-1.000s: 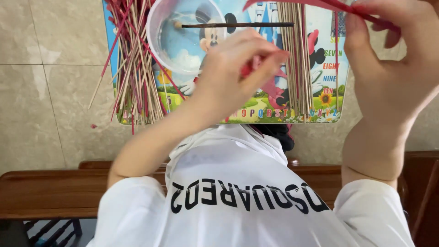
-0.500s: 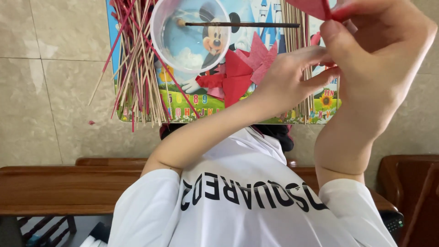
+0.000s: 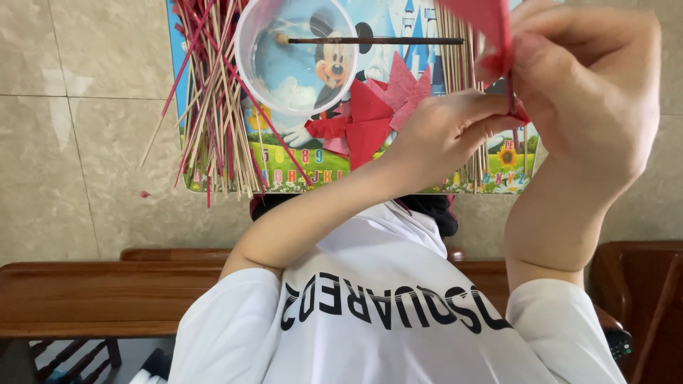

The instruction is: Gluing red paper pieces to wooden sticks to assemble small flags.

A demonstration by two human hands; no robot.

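My right hand (image 3: 583,92) pinches a red paper piece (image 3: 487,21) at the upper right. My left hand (image 3: 441,135) reaches across from the left, and its fingertips meet the same red paper by my right thumb. Both hands hover over a colourful cartoon-printed tray (image 3: 306,174). Folded red paper shapes (image 3: 370,117) lie on the tray just left of my left hand. A clear round plastic cup (image 3: 295,53) stands on the tray with a dark stick (image 3: 377,40) lying across its rim.
A heap of thin wooden and red sticks (image 3: 213,114) covers the tray's left side, and more sticks (image 3: 455,78) lie in a row at the right. Beige floor tiles (image 3: 78,142) surround the tray. A brown wooden bench (image 3: 85,299) runs along the bottom, below my white shirt (image 3: 384,320).
My left hand has moved right to meet my right hand, uncovering the red paper shapes on the tray. My right hand has come lower and closer.
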